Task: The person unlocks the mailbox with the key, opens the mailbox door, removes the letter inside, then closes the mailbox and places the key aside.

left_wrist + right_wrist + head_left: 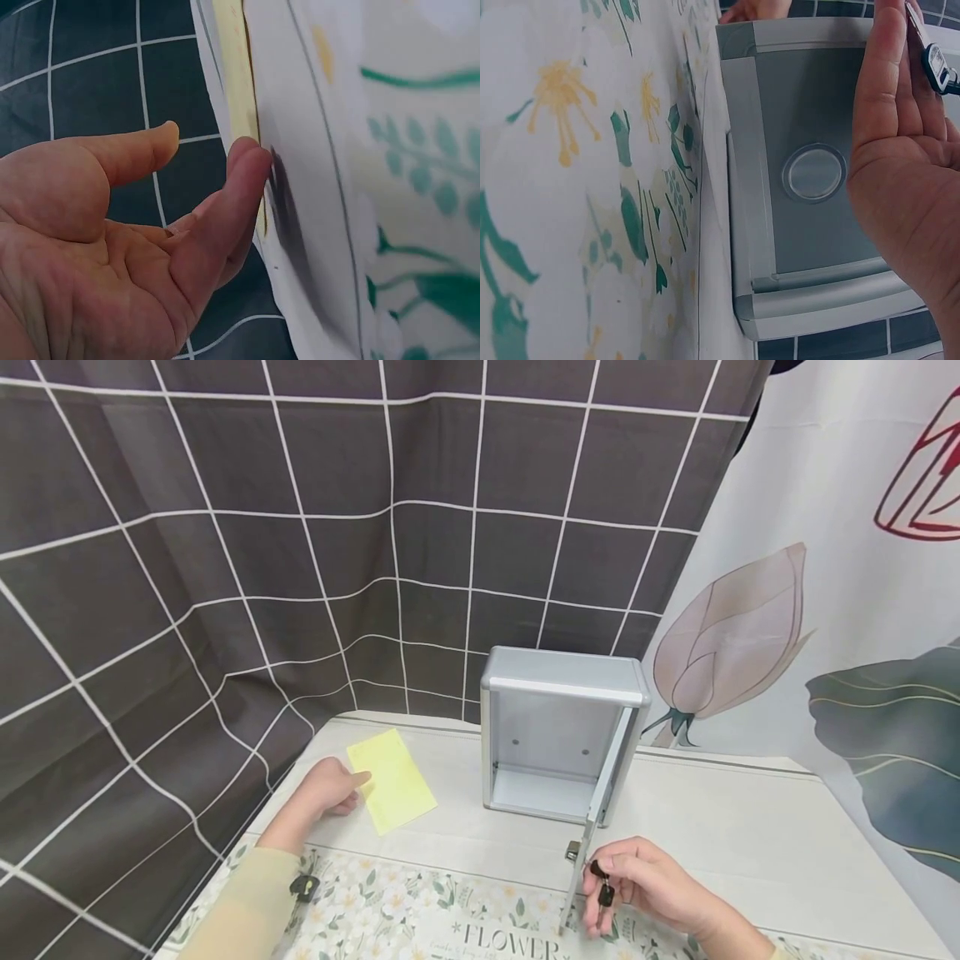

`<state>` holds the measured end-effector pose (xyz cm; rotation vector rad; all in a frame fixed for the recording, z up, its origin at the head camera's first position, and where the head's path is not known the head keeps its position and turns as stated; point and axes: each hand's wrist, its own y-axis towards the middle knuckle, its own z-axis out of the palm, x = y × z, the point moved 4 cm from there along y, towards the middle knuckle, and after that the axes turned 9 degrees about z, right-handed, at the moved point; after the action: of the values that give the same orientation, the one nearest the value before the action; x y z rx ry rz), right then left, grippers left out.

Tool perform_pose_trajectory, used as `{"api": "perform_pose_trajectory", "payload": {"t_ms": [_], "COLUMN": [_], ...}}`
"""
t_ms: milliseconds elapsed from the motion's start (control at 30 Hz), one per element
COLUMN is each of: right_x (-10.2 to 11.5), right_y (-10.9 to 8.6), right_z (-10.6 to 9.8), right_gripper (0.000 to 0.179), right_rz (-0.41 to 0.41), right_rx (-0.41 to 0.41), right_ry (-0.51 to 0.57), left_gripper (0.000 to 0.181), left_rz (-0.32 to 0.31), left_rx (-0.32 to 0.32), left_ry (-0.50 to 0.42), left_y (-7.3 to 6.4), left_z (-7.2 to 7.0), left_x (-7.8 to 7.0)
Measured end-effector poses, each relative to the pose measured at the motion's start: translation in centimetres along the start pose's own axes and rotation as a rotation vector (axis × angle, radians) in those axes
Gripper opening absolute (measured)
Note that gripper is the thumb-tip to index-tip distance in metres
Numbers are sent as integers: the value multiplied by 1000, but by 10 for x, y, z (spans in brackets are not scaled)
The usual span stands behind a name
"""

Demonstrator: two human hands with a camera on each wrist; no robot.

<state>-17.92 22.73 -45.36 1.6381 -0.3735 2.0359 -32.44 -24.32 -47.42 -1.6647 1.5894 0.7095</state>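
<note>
A yellow sheet of paper [393, 781] lies flat on the left of the table. My left hand [332, 783] is at its left edge, with one finger over the sheet. In the left wrist view, the fingertips touch near the paper's edge and the thumb stands apart. To the right stands a silver-grey metal box [564, 675], its door [600, 777] swung out towards me. My right hand [645, 881] is at the door's outer edge, pinching a black-headed key [597, 867] by the lock [573, 851]. A second black-headed key [606, 894] hangs below it.
A floral cloth [420, 910] with the word FLOWER covers the front of the white table [720, 810]. A dark curtain with white grid lines [337, 560] hangs behind and at the left; a white flower-printed curtain [832, 610] hangs at the right.
</note>
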Motion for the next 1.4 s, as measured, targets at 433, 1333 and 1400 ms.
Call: {"api": "perform_pose_trajectory", "payload": {"t_ms": [433, 1333, 1400], "right_x": [-1, 0, 0], "right_y": [-1, 0, 0], "right_z": [0, -1, -1], "right_gripper": [42, 41, 41], "right_rz": [1, 9, 9], "right_rx": [0, -11, -11], "right_ry": [2, -9, -11], "left_gripper": [45, 71, 73], "left_rz": [176, 663, 679], "left_rx": [-21, 146, 167], "left_ry": [67, -315, -342], "left_y": [-1, -14, -14], "left_z": [20, 108, 112], "left_x": [-42, -135, -136]}}
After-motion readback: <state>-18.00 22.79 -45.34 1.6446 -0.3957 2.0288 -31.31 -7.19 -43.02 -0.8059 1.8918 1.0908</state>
